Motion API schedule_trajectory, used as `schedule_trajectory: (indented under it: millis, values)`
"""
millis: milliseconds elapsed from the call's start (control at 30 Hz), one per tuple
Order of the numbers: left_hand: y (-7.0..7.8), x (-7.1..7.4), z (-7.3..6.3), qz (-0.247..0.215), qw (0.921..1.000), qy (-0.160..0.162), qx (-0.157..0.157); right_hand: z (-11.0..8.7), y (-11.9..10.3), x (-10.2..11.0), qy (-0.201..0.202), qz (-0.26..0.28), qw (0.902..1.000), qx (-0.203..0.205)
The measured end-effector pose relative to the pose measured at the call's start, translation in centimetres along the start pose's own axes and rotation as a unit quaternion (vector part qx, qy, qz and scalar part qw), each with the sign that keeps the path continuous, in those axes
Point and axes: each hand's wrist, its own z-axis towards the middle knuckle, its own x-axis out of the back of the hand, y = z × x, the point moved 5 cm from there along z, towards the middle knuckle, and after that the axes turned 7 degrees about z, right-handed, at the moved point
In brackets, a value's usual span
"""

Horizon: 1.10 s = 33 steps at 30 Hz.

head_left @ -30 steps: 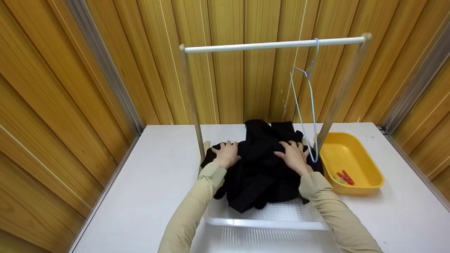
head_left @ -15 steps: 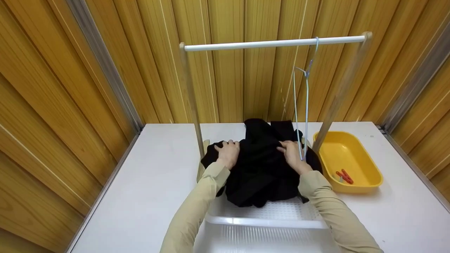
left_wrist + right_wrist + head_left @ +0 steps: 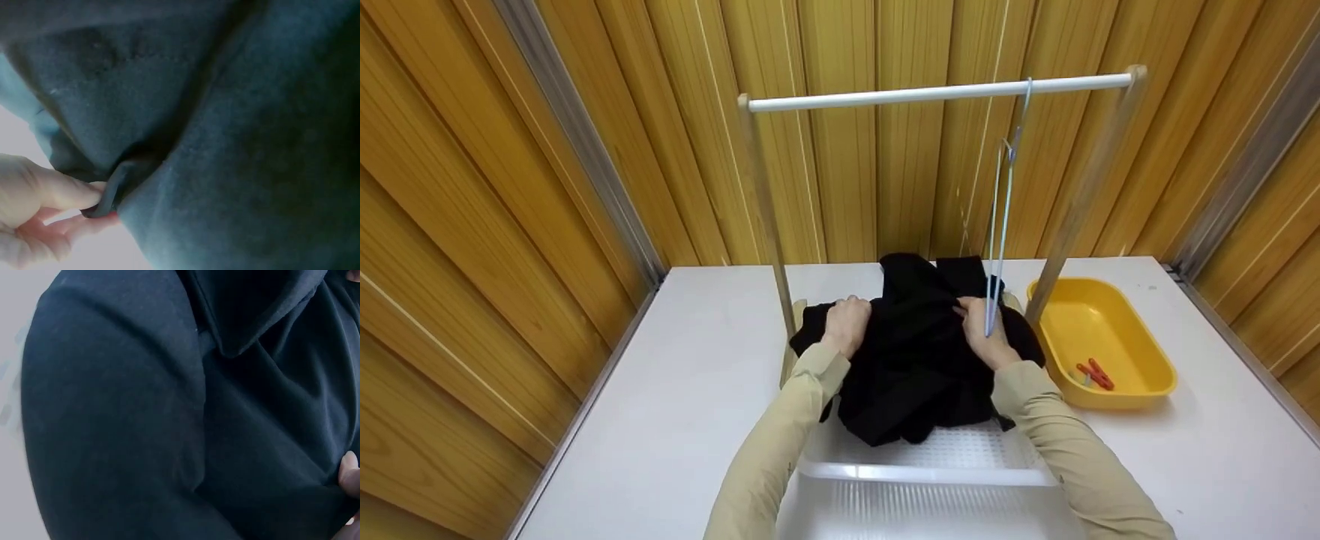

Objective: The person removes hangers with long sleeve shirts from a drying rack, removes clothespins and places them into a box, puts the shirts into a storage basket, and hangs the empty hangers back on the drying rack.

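A black garment (image 3: 911, 367) lies bunched over a white perforated plastic basket (image 3: 930, 475), under the rail of a small rack. At its left side my left hand (image 3: 847, 324) grips the cloth. The left wrist view shows my thumb and finger pinching a narrow fold of the black fabric (image 3: 270, 140), with a stitched seam above it. My right hand (image 3: 982, 330) pinches the garment on its right side; in the right wrist view the cloth draws into creases at my thumb (image 3: 349, 473). A pale blue wire hanger (image 3: 1002, 217) hangs in front of my right hand.
The rack has a white rail (image 3: 885, 97) and wooden posts (image 3: 1072, 217) either side of the garment. To the right stands a yellow tub (image 3: 1162, 390) holding red clothespins (image 3: 1096, 375). Wood-patterned walls (image 3: 840, 180) enclose the white table (image 3: 660, 420).
Both hands have gone from spread fingers on the garment to gripping it, the right first, then the left. The hanger has swung left and turned nearly edge-on.
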Motion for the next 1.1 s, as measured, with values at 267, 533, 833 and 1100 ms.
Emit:
schedule_trajectory:
  millis: [267,533,833,1100]
  values:
    - [-0.8,0.5,0.5,-0.036,0.9992,0.009,0.016,0.0,-1.8,0.5,0.035,-0.077,0.9841,0.157]
    - [-1.3,1.5,0.7,-0.050,0.9971,0.038,0.042,-0.1,-2.0,1.0,0.078,-0.002,0.9950,0.063]
    - [-2.4,4.4,0.9,-0.216,0.9722,0.079,0.042,0.3,-1.2,1.0,0.108,0.222,0.9676,-0.052]
    - [-3.8,5.8,0.7,-0.323,0.9400,0.108,0.025,0.3,-2.0,-0.1,0.036,0.423,0.8980,-0.115]
